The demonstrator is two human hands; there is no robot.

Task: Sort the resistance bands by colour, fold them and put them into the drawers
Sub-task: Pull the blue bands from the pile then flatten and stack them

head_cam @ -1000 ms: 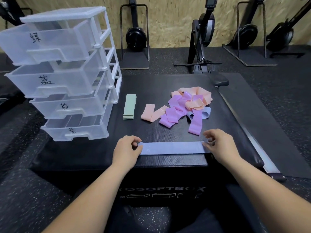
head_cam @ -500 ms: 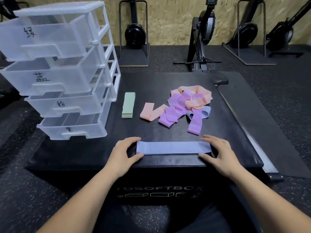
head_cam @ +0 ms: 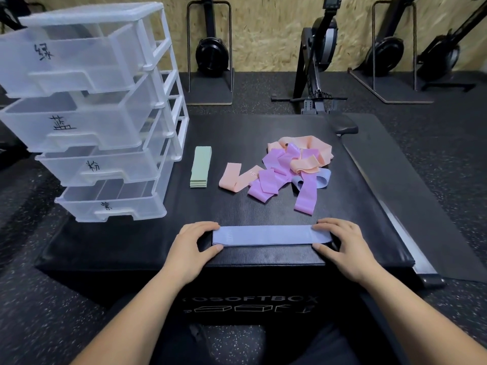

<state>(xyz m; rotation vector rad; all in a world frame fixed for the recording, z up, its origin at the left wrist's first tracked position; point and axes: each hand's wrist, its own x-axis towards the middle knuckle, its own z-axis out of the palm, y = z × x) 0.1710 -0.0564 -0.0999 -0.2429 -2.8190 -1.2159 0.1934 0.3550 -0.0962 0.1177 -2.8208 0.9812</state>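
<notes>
1. Grips, both: left grip and right grip lie flat with fingers straight, apart and clamped on nothing. Forefinger and thumb of each frame one end of the blue band and touch it.
2. Change: a second ago both grips were curled and pinching the band's ends. Half a second ago they had flattened, and they remain flat now. The pinch has been let go.
3. Band: lies straight and flat along the near edge of the bench, running left to right in front of the person. It looks smoother and squarer than a second ago.
4. Meaning, as judged: the laying-out is done and the fold has not begun. The next move probably brings one end over to the other.
5. Outward: green stack, already folded, lies beside the drawer unit, not yet stowed. A loose pile of pink and purple bands sits well beyond the right grip, with a second blue band partly under it. Neither has shifted.
6. Drawers: four, clear, pulled partly out, with handwritten marks on the fronts. No band shows in any. The second drawer from the top appears to carry the blue mark, so it is the probable home.
7. Progress: early. One colour is folded, none put away.
</notes>
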